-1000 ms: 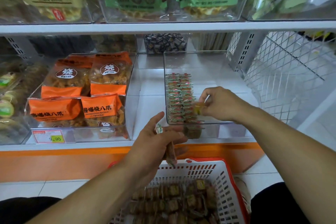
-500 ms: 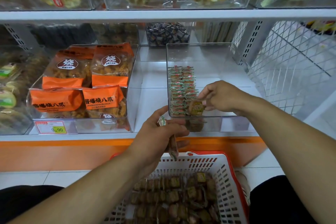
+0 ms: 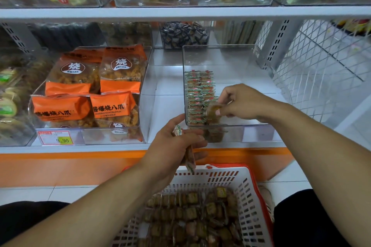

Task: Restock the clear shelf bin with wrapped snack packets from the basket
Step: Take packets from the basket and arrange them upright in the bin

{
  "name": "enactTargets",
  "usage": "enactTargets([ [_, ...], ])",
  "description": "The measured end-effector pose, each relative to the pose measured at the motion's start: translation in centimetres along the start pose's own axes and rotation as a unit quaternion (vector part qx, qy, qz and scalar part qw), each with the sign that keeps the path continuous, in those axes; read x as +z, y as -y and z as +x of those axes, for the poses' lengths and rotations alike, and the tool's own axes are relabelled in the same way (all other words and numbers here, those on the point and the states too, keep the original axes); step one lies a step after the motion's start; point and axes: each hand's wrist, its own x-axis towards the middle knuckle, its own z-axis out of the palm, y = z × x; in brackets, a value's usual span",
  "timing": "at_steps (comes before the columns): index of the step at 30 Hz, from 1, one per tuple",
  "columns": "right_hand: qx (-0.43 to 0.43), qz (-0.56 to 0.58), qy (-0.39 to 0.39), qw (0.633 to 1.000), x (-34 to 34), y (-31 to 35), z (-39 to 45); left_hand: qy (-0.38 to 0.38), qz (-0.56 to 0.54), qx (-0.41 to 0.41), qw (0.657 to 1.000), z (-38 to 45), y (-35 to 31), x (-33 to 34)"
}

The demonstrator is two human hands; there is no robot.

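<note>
The clear shelf bin [image 3: 230, 54] stands on the lower shelf, with rows of small wrapped snack packets [image 3: 197, 94] lined along its left wall. My right hand [image 3: 241, 104] is inside the bin near its front, pinching one brown packet [image 3: 212, 111] next to the rows. My left hand [image 3: 176, 150] hovers in front of the shelf edge, above the basket, closed on a few packets [image 3: 189, 158] that stick out above and below its fingers. The white basket [image 3: 249, 190] with a red rim sits below and holds several packets [image 3: 192, 214].
Left of the bin, another clear bin holds orange snack bags [image 3: 112, 84], with a 9.90 price tag [image 3: 58, 138] in front. A bin of dark wrapped candies [image 3: 183, 34] stands behind. A white wire mesh panel [image 3: 321, 66] closes the right side. The upper shelf [image 3: 180, 13] overhangs.
My right hand has lowered the brown packet a little deeper at the bin's front beside the rows. My left hand has kept its packets and barely moved. The view has tilted slightly down.
</note>
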Motion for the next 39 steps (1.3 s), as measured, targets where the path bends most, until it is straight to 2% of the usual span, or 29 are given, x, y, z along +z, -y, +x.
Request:
enactTargets([
  [2,-0.032,0.063,-0.008,0.997,-0.6,0.2,0.1,0.002,0.003,0.000,1.000,-0.1,0.1,0.0],
  [4,-0.064,0.080,-0.005,0.995,-1.0,0.3,0.0,0.003,0.007,0.003,1.000,-0.2,0.2,0.1],
  [6,-0.077,0.042,0.001,0.996,-1.0,0.3,-0.2,0.001,0.009,0.010,1.000,-0.2,0.4,0.2],
  [12,-0.071,-0.166,0.000,0.983,-1.0,-0.1,-0.5,0.013,0.016,0.029,0.999,-0.3,1.0,0.5],
  [20,-0.081,-0.183,0.001,0.980,0.2,0.1,-0.5,0.018,0.037,0.032,0.999,-0.2,1.2,0.4],
  [23,-0.044,-0.147,0.052,0.987,0.3,0.1,-0.3,0.023,0.039,0.032,0.998,-0.1,1.2,0.2],
  [26,0.015,-0.054,0.096,0.994,0.2,-0.3,-0.2,0.025,0.038,0.030,0.999,0.0,1.2,0.2],
  [30,0.105,0.054,0.072,0.990,0.1,-1.1,0.2,0.027,0.035,0.029,0.999,-0.1,1.2,0.1],
  [35,0.142,0.036,0.085,0.986,0.7,-1.5,0.7,0.022,0.032,0.027,0.999,0.0,1.3,0.1],
  [39,0.144,-0.024,0.109,0.983,1.1,-1.0,1.2,0.017,0.036,0.023,0.999,0.0,1.2,0.2],
])
